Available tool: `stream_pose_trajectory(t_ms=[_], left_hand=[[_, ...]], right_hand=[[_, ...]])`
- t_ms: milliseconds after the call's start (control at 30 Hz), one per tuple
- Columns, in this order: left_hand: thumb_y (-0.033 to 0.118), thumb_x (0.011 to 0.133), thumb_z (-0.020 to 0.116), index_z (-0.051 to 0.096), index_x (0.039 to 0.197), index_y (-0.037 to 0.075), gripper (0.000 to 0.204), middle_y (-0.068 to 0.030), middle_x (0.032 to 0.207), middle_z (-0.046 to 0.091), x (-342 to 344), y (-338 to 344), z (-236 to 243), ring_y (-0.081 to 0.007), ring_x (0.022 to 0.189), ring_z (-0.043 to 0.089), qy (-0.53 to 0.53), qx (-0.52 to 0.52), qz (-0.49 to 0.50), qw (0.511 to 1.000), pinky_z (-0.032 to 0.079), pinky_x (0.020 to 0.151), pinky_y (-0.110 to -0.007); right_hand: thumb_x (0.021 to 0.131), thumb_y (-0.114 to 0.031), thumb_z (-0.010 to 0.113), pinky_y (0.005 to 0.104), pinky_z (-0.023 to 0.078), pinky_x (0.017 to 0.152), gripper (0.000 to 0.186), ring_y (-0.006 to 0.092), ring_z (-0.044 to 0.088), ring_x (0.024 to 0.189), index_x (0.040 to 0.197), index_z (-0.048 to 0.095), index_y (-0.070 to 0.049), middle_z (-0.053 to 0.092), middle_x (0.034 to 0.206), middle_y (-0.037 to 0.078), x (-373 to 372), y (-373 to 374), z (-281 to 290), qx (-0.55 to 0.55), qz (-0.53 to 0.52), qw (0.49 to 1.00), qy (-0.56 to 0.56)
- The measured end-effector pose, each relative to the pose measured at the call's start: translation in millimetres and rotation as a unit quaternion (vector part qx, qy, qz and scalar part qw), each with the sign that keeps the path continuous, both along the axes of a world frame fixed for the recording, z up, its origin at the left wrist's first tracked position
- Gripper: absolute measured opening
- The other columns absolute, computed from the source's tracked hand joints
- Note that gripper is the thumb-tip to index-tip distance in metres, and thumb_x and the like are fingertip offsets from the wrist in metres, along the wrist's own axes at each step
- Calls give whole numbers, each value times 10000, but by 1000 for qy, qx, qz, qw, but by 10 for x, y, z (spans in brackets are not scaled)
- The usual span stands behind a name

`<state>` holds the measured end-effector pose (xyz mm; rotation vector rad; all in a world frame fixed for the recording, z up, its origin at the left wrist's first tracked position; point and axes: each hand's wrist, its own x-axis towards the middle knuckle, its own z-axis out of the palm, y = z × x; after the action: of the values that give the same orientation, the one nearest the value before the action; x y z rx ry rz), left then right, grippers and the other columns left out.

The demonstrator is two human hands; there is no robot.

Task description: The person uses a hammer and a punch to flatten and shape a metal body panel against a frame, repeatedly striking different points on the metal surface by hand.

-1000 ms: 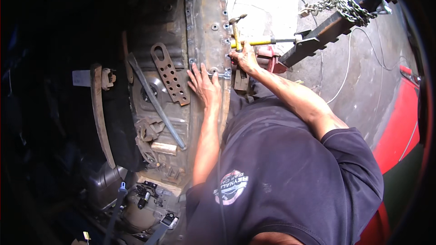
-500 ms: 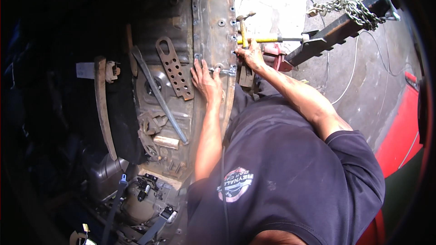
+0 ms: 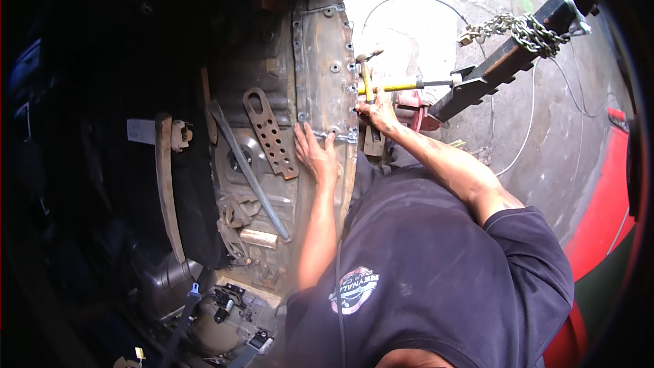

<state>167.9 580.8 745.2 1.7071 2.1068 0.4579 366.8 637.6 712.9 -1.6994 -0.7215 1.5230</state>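
My left hand [image 3: 317, 157] lies open on the rusty metal panel [image 3: 320, 54], fingertips beside a bolted, bright seam at its lower part. My right hand [image 3: 376, 112] is at the panel's right edge, fingers curled by the lower end of a small hammer [image 3: 366, 75]; what they grip is partly hidden. A yellow bar [image 3: 398, 86] lies crosswise just above this hand. Left of my left hand lie a perforated steel plate [image 3: 269, 133], a long flat grey bar [image 3: 248, 170] and a short metal piece [image 3: 257, 238].
A dark steel beam [image 3: 490, 65] wrapped with chain [image 3: 521, 33] slants upper right, over a red base [image 3: 415, 108]. Cables cross the concrete floor [image 3: 545, 143]. A red panel [image 3: 599, 204] stands far right. A curved strip [image 3: 165, 184] and seat-belt parts [image 3: 225, 307] are at left.
The whole view shifts slightly, with the scene rising and then dropping lower in the picture. Both hands stay at nearly the same places on the panel.
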Motion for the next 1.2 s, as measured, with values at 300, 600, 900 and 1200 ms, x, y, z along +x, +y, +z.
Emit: stream_pose_trajectory(t_ms=[300,600,900,1200], left_hand=[[322,818,781,458,1459,25,777,-222,1551,355,-13,7,-28,-424,1395,372,-8,12,-3,1000,309,1123,-528],[325,823,777,462,1451,27,764,-232,1535,369,-31,-3,-49,-427,1389,376,7,21,-16,1000,292,1135,-527],[309,860,752,415,1467,5,759,-292,1535,334,-45,36,-12,-452,1403,348,-6,7,-36,999,282,1143,-525],[333,871,742,410,1468,3,759,-302,1540,309,-43,26,17,-454,1418,323,-17,-1,-24,1000,266,1155,-529]], right_hand=[[788,-96,779,381,531,786,542,249,626,912,1197,453,45,629,975,170,40,9,-128,10,3,1000,-4],[779,-109,774,411,502,865,565,289,603,996,1210,450,60,610,1040,225,45,-15,-154,0,15,1000,-13],[779,-97,777,376,538,729,506,235,636,838,1165,482,46,642,915,162,67,15,-94,12,9,1000,-14],[817,-75,761,342,566,687,584,213,680,812,1284,438,61,680,940,151,36,-13,-127,-8,-12,998,61]])
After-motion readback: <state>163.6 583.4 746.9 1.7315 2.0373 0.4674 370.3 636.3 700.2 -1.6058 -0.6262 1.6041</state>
